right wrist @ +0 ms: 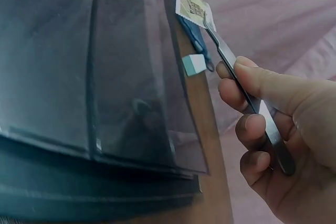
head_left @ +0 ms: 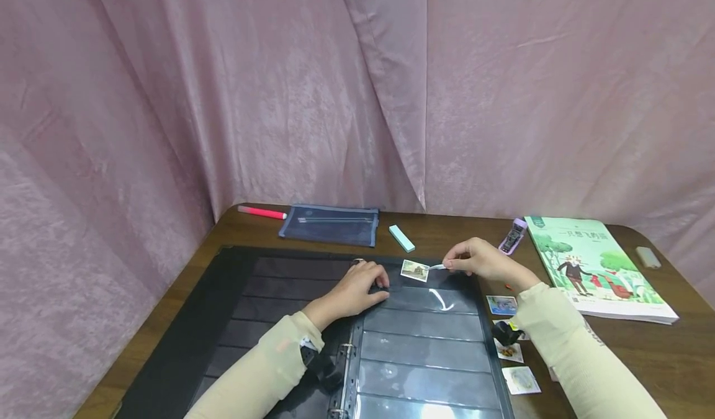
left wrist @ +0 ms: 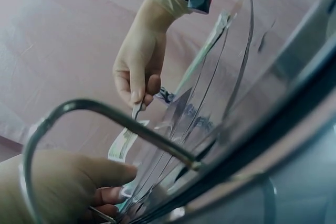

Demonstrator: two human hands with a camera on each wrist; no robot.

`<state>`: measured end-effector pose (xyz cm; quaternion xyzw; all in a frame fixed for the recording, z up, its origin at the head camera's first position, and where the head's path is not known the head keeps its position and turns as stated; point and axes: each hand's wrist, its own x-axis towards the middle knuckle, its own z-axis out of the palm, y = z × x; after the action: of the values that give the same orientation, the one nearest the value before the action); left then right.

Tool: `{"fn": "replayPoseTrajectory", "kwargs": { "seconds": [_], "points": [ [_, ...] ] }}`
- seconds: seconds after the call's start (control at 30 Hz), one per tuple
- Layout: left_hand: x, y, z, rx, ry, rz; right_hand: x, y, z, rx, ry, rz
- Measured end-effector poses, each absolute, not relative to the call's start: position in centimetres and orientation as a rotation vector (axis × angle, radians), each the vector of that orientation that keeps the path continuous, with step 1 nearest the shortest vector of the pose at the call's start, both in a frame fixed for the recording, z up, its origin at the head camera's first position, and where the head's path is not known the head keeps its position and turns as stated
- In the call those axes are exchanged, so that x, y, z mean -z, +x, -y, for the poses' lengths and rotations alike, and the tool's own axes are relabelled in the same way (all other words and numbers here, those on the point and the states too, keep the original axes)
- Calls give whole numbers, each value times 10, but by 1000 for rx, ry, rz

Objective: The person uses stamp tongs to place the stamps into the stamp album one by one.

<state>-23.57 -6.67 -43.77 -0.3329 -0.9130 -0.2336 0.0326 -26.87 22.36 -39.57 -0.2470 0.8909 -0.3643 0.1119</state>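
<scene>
My right hand holds metal tweezers between thumb and fingers. The tweezer tips grip a small postage stamp with a scalloped edge and a printed building. The stamp is held over the top strip of the right page of a black ring-bound stamp album, which lies opened out. Bent over the top of the album, left of the stamp, is my left hand, thumb and fingers apart. Its fingertips are at the clear page in the left wrist view, partly hidden, with a metal binder ring in front.
Several loose stamps lie right of the album. Beyond it are a pink pen, a blue mesh pouch and a pale-green block. A purple item, green book and white eraser-like piece are at right.
</scene>
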Motion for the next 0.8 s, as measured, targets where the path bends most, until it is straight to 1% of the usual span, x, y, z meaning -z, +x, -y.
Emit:
{"fn": "replayPoseTrajectory", "kwargs": {
  "seconds": [0.8],
  "points": [
    [440,-235,64,754,-959,2722,403,-271,-196,967,-864,-2548]
  ]
}}
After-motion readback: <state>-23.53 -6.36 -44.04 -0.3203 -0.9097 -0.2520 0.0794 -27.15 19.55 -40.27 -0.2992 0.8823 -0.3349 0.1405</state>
